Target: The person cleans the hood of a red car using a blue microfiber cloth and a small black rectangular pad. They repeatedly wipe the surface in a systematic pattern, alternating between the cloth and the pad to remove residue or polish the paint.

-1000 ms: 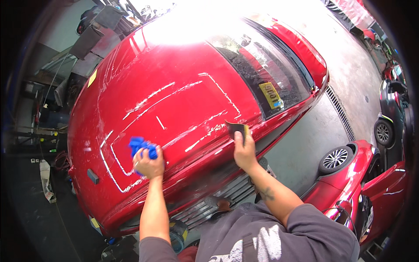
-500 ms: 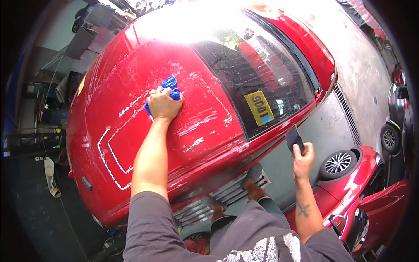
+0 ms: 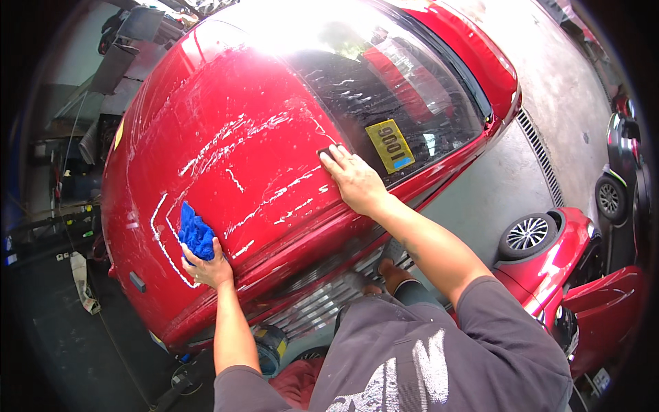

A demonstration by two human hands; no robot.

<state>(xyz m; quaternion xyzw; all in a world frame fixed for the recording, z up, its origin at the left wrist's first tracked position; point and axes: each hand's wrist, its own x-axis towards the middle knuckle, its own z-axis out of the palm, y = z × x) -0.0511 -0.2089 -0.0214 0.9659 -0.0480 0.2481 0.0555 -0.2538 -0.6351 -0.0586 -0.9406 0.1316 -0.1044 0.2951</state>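
Note:
A red car's roof panel (image 3: 240, 185) lies under both my hands, marked with white streaks and smears. My left hand (image 3: 209, 264), at the near left of the panel, is closed on a crumpled blue cloth (image 3: 195, 232), its palm side resting at the paint. Farther right, near the dark glass, my right hand (image 3: 353, 180) lies with its fingers pressed onto the panel. Under its fingertips shows the edge of a dark sheet (image 3: 325, 151), which looks like sandpaper; the rest is covered by the hand.
A yellow label (image 3: 390, 145) is on the car's dark glass (image 3: 412, 103). Near the left end lies a small grey block (image 3: 137, 281). A bucket (image 3: 270, 347) stands below the car's side. Another red car (image 3: 542, 254) is at right, beside a floor drain grate (image 3: 539, 158).
My left hand has drawn the blue cloth nearer and leftward. My right hand has come from beside the car onto the panel with the dark sheet. The streak pattern has changed.

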